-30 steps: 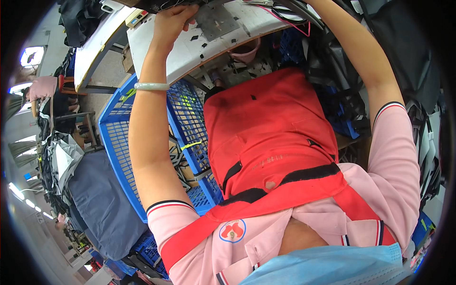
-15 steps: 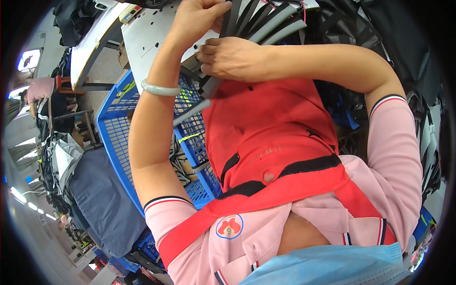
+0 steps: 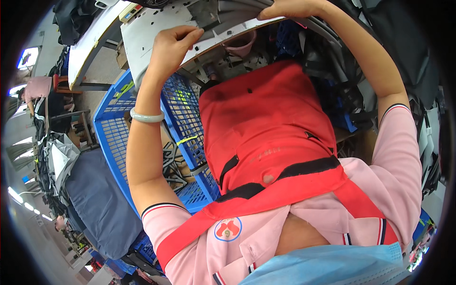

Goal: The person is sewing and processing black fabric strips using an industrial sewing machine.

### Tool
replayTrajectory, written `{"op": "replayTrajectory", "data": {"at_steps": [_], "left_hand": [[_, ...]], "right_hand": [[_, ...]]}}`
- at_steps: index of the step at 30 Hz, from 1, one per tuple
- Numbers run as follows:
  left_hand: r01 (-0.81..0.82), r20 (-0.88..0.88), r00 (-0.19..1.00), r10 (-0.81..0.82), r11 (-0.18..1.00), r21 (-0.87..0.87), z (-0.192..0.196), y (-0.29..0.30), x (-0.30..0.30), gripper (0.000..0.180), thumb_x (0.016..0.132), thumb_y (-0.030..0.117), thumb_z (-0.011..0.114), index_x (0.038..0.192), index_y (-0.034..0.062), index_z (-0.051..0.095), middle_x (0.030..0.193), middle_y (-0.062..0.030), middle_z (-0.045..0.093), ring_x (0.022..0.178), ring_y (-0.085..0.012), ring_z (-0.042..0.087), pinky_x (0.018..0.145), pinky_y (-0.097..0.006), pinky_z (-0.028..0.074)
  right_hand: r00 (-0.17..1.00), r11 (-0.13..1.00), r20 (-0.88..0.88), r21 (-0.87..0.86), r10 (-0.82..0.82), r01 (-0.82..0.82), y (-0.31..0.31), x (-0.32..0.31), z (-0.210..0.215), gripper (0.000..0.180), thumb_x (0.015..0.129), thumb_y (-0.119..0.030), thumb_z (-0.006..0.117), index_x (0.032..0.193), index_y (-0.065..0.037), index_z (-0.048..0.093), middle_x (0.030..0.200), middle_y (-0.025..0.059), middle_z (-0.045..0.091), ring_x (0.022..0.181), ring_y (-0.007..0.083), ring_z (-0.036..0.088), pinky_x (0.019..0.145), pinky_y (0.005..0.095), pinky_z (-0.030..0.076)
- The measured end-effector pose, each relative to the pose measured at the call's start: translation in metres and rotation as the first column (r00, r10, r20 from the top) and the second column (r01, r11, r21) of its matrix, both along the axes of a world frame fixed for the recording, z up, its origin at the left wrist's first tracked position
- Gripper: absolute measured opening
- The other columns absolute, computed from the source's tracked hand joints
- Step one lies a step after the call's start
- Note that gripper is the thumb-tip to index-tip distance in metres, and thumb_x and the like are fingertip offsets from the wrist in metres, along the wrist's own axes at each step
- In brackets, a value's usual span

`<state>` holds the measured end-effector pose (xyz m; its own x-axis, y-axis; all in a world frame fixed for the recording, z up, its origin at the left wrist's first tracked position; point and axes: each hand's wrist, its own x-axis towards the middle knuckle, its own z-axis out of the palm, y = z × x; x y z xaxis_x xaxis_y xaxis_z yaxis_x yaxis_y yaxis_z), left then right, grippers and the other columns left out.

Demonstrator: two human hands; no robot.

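1. Nearest to me are my pale blue mask (image 3: 327,268), pink shirt (image 3: 380,199) and the red apron (image 3: 266,128); all of it is soft cloth, and the apron lies smooth down my front.

2. A pale, glassy bangle (image 3: 146,117) sits on my left wrist, hard and smooth.

3. Beside my left arm stands a blue crate (image 3: 111,137), a stiff plastic lattice holding dark strap-like pieces. Past it lies a slack grey-blue cloth (image 3: 97,204).

4. My left hand (image 3: 173,45) is clenched on the near edge of the table (image 3: 156,23), fingers over the top and thumb underneath. The table's top is white, hard and flat, with scuffs and small dark marks.

5. My right hand (image 3: 292,7) presses down on a sheaf of grey strips (image 3: 237,9) lying on the table at its near edge. Its fingers are curled over the strips, though I cannot tell whether they close right round them.

6. I judge the strips to be light, limp and fairly smooth, likely to fan out or slide. They are best taken in a bunch near the middle, not by one end.

7. Below the table's edge hangs a small pink cup (image 3: 241,43), seemingly rigid plastic.
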<state>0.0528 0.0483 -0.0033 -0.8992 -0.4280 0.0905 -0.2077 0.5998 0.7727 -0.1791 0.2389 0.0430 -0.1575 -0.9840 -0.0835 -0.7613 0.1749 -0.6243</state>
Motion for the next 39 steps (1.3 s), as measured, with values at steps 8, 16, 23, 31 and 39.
{"op": "replayTrajectory", "data": {"at_steps": [8,16,23,31,39], "left_hand": [[-0.084,-0.067,0.995,0.078,0.993,-0.080,0.008,-0.015,-0.031,0.031,0.088,0.031,0.070,0.097,0.0023,0.074,0.067,-0.0018,0.064,0.062,-0.0069,0.055,0.058,-0.024,0.043],[-0.101,-0.090,0.991,0.098,0.995,-0.022,0.002,-0.038,-0.043,0.033,0.086,0.036,0.070,0.098,0.0058,0.076,0.063,-0.0003,0.063,0.054,-0.0049,0.048,0.051,-0.023,0.039],[-0.095,-0.107,0.990,0.093,0.995,-0.014,0.008,-0.040,-0.053,0.031,0.086,0.034,0.071,0.099,0.0062,0.076,0.063,-0.0015,0.063,0.053,-0.0053,0.049,0.050,-0.022,0.039],[-0.163,-0.119,0.980,0.161,0.987,-0.005,0.008,-0.059,-0.054,0.028,0.089,0.030,0.069,0.097,0.0039,0.076,0.066,-0.0015,0.063,0.057,-0.0055,0.049,0.055,-0.022,0.039],[-0.323,0.137,0.924,0.357,0.921,-0.219,-0.058,-0.102,0.000,0.041,0.091,0.040,0.063,0.088,0.0012,0.074,0.065,-0.0049,0.064,0.060,-0.0119,0.057,0.058,-0.030,0.045]], "right_hand": [[0.990,0.998,0.139,-0.048,-0.029,0.036,-0.021,-0.037,-0.001,0.046,0.072,-0.022,0.075,0.110,0.000,0.064,0.101,0.0094,0.069,0.093,0.0161,0.061,0.086,0.0295,0.047],[0.992,0.996,0.090,0.007,-0.094,0.094,-0.036,-0.043,0.005,0.044,0.073,-0.021,0.077,0.110,0.000,0.064,0.096,0.0070,0.068,0.090,0.0150,0.059,0.081,0.0297,0.047],[0.985,0.994,0.145,-0.046,-0.089,0.097,-0.035,-0.047,0.008,0.043,0.072,-0.021,0.077,0.109,-0.001,0.065,0.095,0.0068,0.068,0.089,0.0151,0.059,0.081,0.0295,0.047],[0.942,0.994,0.336,-0.094,-0.021,0.055,-0.034,-0.066,0.005,0.037,0.073,-0.020,0.076,0.103,-0.001,0.066,0.091,0.0064,0.068,0.084,0.0154,0.060,0.078,0.0294,0.048],[0.734,0.972,0.671,-0.091,-0.101,0.218,0.058,0.001,-0.050,0.031,0.076,-0.017,0.076,0.100,0.000,0.067,0.084,0.0112,0.069,0.074,0.0222,0.067,0.067,0.0341,0.052]]}}
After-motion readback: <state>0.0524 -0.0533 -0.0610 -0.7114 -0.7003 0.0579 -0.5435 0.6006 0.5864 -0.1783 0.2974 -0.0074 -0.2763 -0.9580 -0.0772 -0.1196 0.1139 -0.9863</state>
